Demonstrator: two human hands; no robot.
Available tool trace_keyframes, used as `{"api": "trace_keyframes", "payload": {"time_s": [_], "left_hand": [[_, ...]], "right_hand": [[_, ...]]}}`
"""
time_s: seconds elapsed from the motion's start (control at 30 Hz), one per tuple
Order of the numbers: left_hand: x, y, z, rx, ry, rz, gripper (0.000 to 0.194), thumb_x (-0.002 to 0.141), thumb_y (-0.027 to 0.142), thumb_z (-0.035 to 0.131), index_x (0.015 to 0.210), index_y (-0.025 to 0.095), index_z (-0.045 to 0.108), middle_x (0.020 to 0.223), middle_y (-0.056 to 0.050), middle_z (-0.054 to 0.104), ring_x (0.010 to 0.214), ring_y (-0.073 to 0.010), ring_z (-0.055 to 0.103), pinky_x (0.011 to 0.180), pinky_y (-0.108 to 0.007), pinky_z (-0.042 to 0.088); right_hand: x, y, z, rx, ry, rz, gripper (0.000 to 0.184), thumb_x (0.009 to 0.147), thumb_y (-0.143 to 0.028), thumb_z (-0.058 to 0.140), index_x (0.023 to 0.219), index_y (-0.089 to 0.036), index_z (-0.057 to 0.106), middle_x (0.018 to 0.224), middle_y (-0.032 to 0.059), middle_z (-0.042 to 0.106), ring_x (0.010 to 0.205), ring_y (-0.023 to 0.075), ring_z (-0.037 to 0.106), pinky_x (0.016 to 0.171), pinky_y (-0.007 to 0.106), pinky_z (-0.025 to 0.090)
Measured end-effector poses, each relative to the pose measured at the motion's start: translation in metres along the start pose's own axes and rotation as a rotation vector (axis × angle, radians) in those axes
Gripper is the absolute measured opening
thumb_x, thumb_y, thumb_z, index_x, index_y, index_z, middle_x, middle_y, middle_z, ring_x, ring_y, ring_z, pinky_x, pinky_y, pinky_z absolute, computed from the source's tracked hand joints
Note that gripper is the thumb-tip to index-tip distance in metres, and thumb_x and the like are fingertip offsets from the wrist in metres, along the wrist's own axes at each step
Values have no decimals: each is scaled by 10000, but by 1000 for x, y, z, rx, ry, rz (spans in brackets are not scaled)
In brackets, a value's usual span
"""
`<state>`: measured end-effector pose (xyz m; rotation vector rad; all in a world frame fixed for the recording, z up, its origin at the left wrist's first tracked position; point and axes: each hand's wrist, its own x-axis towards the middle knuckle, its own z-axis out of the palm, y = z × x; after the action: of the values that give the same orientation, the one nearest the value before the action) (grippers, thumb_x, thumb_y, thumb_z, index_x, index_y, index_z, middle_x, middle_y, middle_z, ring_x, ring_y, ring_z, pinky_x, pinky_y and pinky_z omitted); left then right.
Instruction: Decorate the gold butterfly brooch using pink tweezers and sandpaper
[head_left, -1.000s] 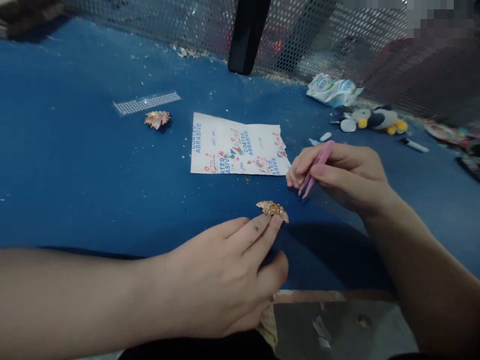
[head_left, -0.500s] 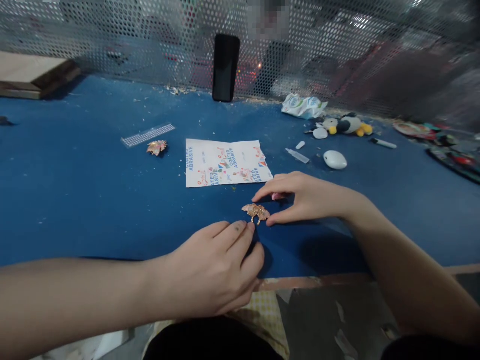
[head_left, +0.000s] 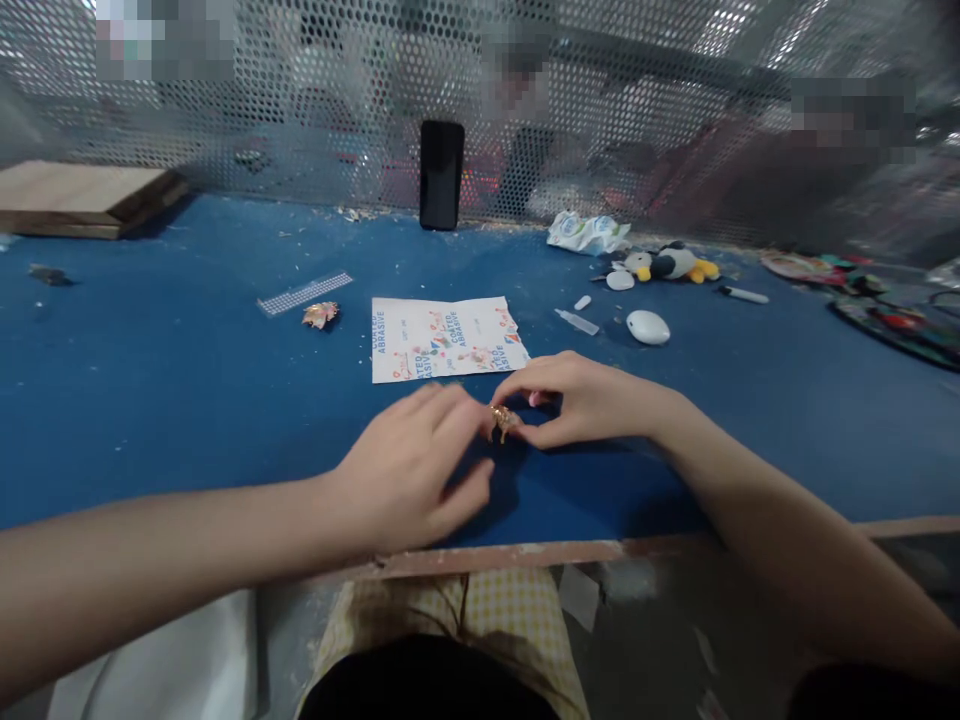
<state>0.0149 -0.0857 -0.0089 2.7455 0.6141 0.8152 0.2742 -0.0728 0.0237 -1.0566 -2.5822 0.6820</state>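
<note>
A small gold leaf-shaped ornament (head_left: 501, 420) sits on the blue table (head_left: 187, 400) near its front edge, between my two hands. My right hand (head_left: 589, 400) pinches it from the right with thumb and forefinger; a bit of pink tweezers (head_left: 537, 398) shows under its palm. My left hand (head_left: 416, 465) reaches in from the left. Its fingers are stretched out and their tips touch the ornament, with the thumb held apart below.
Just behind lies a printed abrasive sheet (head_left: 442, 340), with a second ornament (head_left: 320, 314) and a rhinestone strip (head_left: 304, 293) to its left. A phone (head_left: 440, 175) leans on the mesh wall. A wooden board (head_left: 82, 195), white oval object (head_left: 648, 327), small tube (head_left: 576, 321) and plush toy (head_left: 667, 265) lie around.
My right hand came down from holding the tweezers up and closed on the ornament. My left fingers slid forward onto it. The view tilted up and shows more of the mesh wall.
</note>
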Motion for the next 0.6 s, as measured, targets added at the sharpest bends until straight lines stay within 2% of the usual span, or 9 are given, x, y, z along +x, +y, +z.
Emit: {"api": "trace_keyframes", "payload": {"time_s": [0.1,0.17,0.27,0.4,0.5,0.6], "left_hand": [[11,-13,2,-108,39,-262,207,942,245,514,1087,123,598,1073,-110,630,1020,-243,594,911,-407,505],[18,-20,4,-213,22,-327,233,926,188,488,1088,139,649,1108,-98,635,1092,-234,588,999,-416,474],[26,-25,7,-263,-25,-308,252,934,195,480,931,182,732,1056,-67,680,1084,-228,600,1064,-450,425],[28,-26,12,-194,13,-304,168,871,319,664,874,176,753,1083,-80,706,1100,-258,610,1094,-478,404],[27,-26,14,-162,26,-316,134,854,294,685,813,180,744,1019,-75,726,1053,-253,644,1071,-478,434],[27,-27,14,-146,40,-309,147,857,316,710,804,185,750,1031,-73,734,1029,-247,661,1054,-470,456]], "right_hand": [[0,0,3,-31,69,-78,241,835,-223,691,1061,-169,753,842,19,746,661,103,580,637,218,474],[2,0,4,-52,112,-117,254,824,-194,679,1067,-176,750,853,19,753,668,105,584,638,218,470],[3,0,6,-82,131,-140,265,824,-180,668,1075,-191,752,882,21,762,707,114,604,663,225,464],[4,-1,7,-86,120,-124,282,831,-219,676,1100,-180,752,880,26,739,690,115,560,662,242,432],[3,-1,5,-29,67,6,339,810,-325,740,1115,-179,755,666,-39,585,587,105,446,598,254,366],[1,2,1,-29,50,60,281,877,-405,687,975,-157,775,548,-68,447,512,99,385,534,257,311]]}}
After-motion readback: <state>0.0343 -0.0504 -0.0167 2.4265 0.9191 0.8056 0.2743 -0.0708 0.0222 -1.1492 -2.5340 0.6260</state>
